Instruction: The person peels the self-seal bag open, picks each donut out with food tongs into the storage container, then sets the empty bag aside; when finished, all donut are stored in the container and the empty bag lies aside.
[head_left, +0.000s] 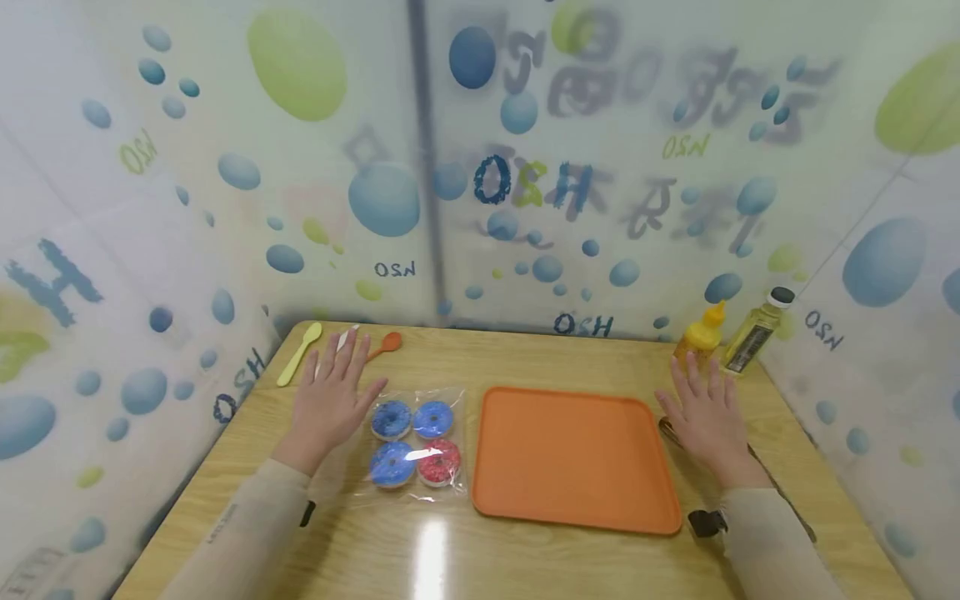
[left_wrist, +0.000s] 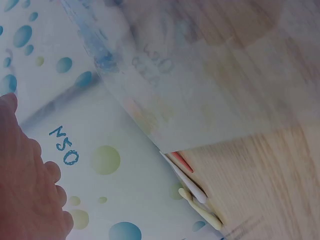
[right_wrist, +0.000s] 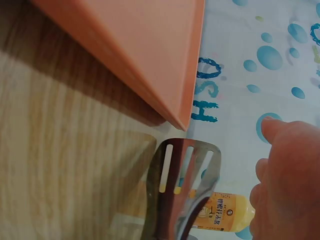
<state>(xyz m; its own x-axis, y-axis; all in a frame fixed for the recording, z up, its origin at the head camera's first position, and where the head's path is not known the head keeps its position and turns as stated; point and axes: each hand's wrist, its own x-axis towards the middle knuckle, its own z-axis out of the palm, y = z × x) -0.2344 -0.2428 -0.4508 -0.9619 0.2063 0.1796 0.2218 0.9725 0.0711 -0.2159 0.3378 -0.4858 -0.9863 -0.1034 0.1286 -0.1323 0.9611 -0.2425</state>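
My left hand (head_left: 330, 404) is spread with straight fingers at the table's left, holding nothing. Nearest to it are a pale yellow spoon (head_left: 302, 353), a white utensil (head_left: 343, 337) partly hidden by the fingers, and an orange spoon (head_left: 390, 342). Right of that hand lies a clear bag with blue donuts (head_left: 392, 464) and a pink-red donut (head_left: 438, 462). On the other side my right hand (head_left: 705, 421), also spread and gripping nothing, is over a metal slotted turner (right_wrist: 185, 185), whose middle it hides in the head view. Between the hands lies an orange tray (head_left: 573, 458).
At the back right stand a yellow squeeze bottle (head_left: 702, 333) and a bottle of yellowish liquid (head_left: 756, 333) with a dark cap. Patterned sheets (head_left: 525, 275) wall in the wooden table (head_left: 375, 550) at the back and both sides.
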